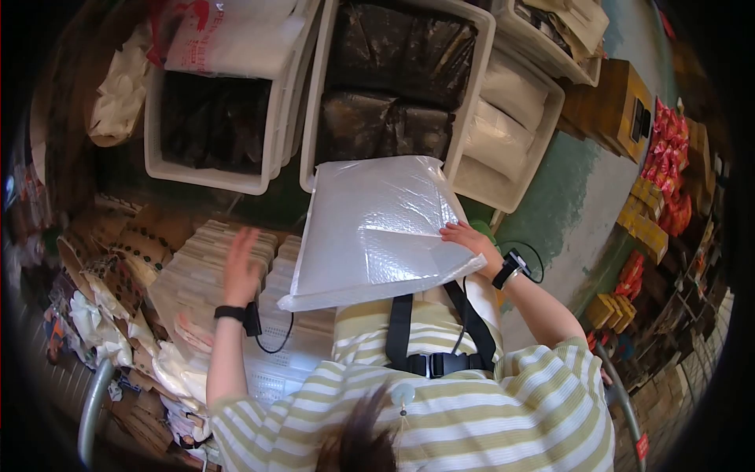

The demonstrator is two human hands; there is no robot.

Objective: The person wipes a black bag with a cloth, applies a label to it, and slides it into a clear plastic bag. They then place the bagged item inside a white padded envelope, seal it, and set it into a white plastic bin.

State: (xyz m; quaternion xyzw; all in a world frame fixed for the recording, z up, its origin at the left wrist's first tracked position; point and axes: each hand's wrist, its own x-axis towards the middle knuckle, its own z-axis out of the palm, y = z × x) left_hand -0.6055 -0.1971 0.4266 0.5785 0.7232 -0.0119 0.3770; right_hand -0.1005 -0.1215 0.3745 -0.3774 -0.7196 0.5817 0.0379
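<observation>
A large white padded bag [377,224] lies flat in front of my body, its far edge against the near rim of the middle crate. My right hand [472,240] rests on the bag's right edge with its fingers spread over the surface. To the left of the bag, my left hand [242,263] is raised over stacked pale packs [208,267], slightly blurred, with fingers stretched and nothing held. Each wrist has a black strap with a cable. Beyond the bag, the middle crate [312,130] holds dark wrapped packages [393,63].
A left crate [212,179] holds dark material, with a red-printed white bag [228,39] above it. Another crate [515,200] on the right holds white bags. Farther right are a brown box [609,106] and red packets [667,157]. Metal rails [94,409] flank me.
</observation>
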